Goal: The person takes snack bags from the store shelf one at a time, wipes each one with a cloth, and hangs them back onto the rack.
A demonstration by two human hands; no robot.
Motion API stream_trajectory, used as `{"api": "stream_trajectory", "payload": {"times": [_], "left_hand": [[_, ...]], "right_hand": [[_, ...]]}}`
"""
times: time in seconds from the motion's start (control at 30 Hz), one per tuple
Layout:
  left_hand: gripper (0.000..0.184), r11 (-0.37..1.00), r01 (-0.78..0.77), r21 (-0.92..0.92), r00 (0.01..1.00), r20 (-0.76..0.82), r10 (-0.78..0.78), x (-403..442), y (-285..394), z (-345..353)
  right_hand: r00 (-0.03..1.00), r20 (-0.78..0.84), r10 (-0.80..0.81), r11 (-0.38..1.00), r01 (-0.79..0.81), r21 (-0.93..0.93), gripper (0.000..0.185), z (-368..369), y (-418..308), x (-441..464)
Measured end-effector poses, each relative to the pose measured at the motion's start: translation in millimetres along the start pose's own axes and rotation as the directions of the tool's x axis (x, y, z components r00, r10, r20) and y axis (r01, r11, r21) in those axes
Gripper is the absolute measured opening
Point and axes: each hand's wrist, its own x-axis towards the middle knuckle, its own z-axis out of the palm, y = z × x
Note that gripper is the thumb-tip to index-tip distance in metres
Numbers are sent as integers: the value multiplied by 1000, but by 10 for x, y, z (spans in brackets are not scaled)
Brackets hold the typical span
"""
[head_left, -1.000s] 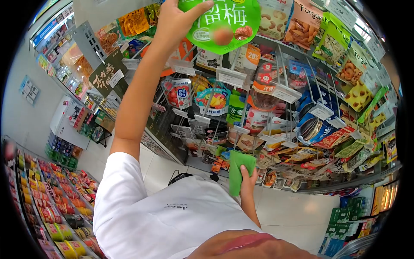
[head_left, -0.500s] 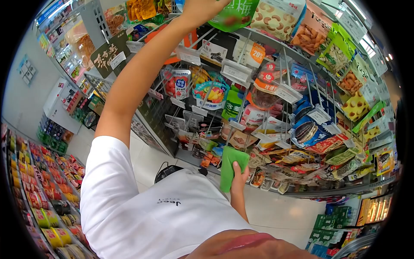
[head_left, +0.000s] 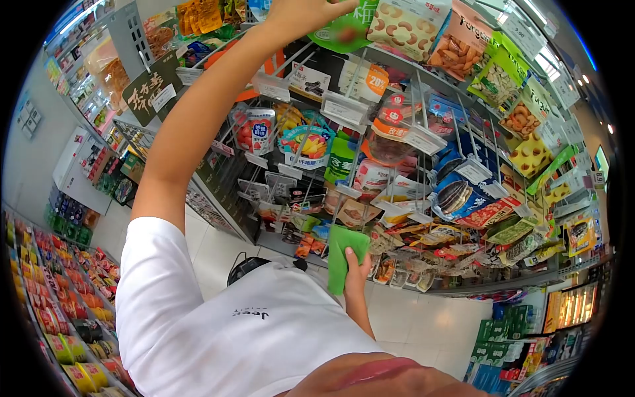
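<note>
My left arm stretches up to the top of the view. There my left hand (head_left: 305, 13) is at a green snack bag (head_left: 338, 40), a finger or thumb lying against its upper edge. The frame's top cuts off the other fingers; the hand appears closed on the bag. Lower, in front of the rack, my right hand (head_left: 356, 266) grips a folded green cloth (head_left: 340, 257), with the thumb pressed on its face. To the right of the green bag hang a cashew bag (head_left: 405, 28) and an almond bag (head_left: 456, 43).
A snack rack (head_left: 254, 221) with hooks and price tags (head_left: 347, 110) fills the middle and right. Packaged goods line another shelf (head_left: 49, 298) at the lower left. Pale tiled floor (head_left: 413, 321) shows below, and green cartons (head_left: 493, 337) stand at the lower right.
The view has shifted, so the rack appears further left. My left hand stays at the green bag, which sits slightly lower against the rack. My right hand still holds the cloth.
</note>
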Motion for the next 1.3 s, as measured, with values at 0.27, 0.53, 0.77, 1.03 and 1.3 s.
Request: {"api": "stream_trajectory", "payload": {"times": [0.27, 0.53, 0.77, 1.03, 1.3], "left_hand": [[55, 931, 50, -360, 998, 50, -34, 234, 209, 395], [41, 870, 54, -491, 997, 70, -22, 401, 240, 662], [31, 711, 135, -690, 989, 137, -54, 308, 282, 765], [37, 682, 165, -713, 979, 203, -24, -80, 524, 229], [43, 479, 56, -876, 993, 98, 63, -164, 500, 236]], "right_hand": [[999, 43, -14, 1000, 14, -20, 31, 61, -13, 38], [1000, 0, -20, 1000, 20, -21, 30, 89, -59, 6], [1000, -5, -12, 999, 11, -44, 31, 64, -26, 7], [1000, -11, -7, 998, 6, -57, 31, 92, 1, 19], [1000, 16, -10, 998, 11, -66, 30, 157, -38, 20]]}}
